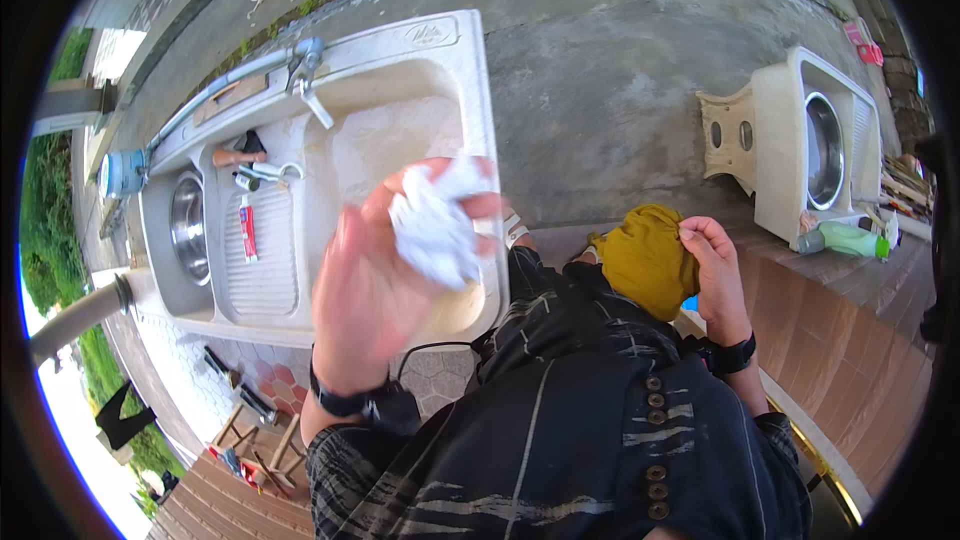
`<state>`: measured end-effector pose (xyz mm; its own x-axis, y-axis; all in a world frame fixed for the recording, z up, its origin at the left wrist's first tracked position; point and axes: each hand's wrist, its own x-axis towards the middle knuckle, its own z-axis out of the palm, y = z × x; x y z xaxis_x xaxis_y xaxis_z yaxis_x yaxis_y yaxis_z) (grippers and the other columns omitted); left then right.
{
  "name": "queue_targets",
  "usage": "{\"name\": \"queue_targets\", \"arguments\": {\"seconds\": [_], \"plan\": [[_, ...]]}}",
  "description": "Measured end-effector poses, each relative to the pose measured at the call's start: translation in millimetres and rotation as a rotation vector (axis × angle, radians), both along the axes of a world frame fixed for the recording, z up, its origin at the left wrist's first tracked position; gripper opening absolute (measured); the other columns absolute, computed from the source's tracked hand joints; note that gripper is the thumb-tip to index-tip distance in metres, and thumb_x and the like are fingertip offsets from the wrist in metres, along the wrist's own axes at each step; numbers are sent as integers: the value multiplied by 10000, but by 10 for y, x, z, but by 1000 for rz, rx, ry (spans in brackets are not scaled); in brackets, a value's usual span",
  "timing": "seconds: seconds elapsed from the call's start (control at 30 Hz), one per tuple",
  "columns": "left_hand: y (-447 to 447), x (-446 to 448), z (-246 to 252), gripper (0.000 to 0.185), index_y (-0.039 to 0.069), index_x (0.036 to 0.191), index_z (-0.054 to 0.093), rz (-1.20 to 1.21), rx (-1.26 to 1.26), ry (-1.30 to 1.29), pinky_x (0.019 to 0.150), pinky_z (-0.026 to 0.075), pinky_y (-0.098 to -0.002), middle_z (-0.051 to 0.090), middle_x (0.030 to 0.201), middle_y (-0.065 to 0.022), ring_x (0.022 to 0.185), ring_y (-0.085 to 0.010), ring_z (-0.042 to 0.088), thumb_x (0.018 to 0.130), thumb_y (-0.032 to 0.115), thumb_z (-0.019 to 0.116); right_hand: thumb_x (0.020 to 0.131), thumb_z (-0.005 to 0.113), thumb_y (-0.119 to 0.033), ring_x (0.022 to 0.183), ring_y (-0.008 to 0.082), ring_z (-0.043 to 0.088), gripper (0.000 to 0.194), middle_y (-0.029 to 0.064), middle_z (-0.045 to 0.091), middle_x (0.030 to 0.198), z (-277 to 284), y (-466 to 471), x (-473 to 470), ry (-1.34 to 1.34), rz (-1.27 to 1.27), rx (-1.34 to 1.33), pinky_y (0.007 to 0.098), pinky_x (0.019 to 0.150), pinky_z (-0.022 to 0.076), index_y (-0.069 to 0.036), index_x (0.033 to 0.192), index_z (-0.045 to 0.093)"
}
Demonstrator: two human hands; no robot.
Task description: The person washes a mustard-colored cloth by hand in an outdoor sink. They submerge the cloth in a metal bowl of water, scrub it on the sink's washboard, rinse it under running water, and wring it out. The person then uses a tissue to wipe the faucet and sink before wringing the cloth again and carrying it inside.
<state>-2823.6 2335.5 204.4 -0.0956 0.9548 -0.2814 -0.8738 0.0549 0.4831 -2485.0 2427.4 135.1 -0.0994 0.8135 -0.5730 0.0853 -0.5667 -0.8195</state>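
Note:
A crumpled white cloth (439,229), blurred, is held in the fingers of my left hand (375,262), raised over the near right end of a pale stone laundry sink (491,120). My right hand (712,262) pinches the edge of a bunched mustard-yellow cloth (645,259) between thumb and fingers, on the other side of my body. A metal tap (306,79) on a pipe stands at the sink's back edge. On the ribbed washboard (262,262) lies a red and white tube (247,229).
A small brush (238,157) and bottle (246,181) lie above the washboard, beside a steel basin (189,229). At right stands another sink unit (776,142) with a green bottle (851,240) at its foot. A wooden folding stand (262,457) is at lower left.

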Motion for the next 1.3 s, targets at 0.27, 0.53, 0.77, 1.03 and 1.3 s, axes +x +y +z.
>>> {"name": "queue_targets", "arguments": {"seconds": [0.27, 0.53, 0.77, 1.03, 1.3], "plan": [[11, 284, 938, 491, -25, 1244, 467, -471, 474, -272, 900, 485, -397, 510, 1256, -220, 1088, -323, 562, 939, 359, 465, 914, 556, -73, 848, 31, 485, 86, -49, 553, 879, 65, 8, -134, -81, 86, -3, 169, 786, 370, -51, 985, 600], [81, 281, 955, 415, -34, 1232, 485, -587, 515, -266, 889, 489, -361, 553, 1201, -178, 1037, -274, 586, 917, 235, 507, 915, 560, -80, 863, 31, 490, 86, -51, 557, 892, 54, -56, -98, -115, 69, 2, 169, 798, 369, -55, 985, 604], [98, 228, 898, 368, -41, 1222, 501, -628, 532, -201, 879, 493, -330, 591, 1152, -141, 992, -231, 607, 898, 126, 543, 919, 555, -76, 860, 28, 494, 90, -49, 559, 892, -7, -110, -27, -101, 45, -18, 159, 798, 369, -53, 991, 605], [456, -600, -1104, 241, 23, 1083, 563, -286, -320, 1715, 697, 483, -266, 615, 922, -61, 792, -134, 590, 865, 110, 620, 914, 554, -64, 826, 29, 475, 73, -53, 536, 863, -44, -143, 57, -119, 48, 53, 166, 754, 367, -50, 967, 601], [1159, -1033, -1917, 223, 5, 1014, 561, 121, -343, 1103, 568, 481, -262, 604, 863, -69, 698, -125, 583, 852, 142, 629, 905, 552, -57, 820, 44, 474, 69, -45, 531, 852, -103, -177, 148, -55, -17, 19, 185, 763, 375, -48, 960, 593]]}}
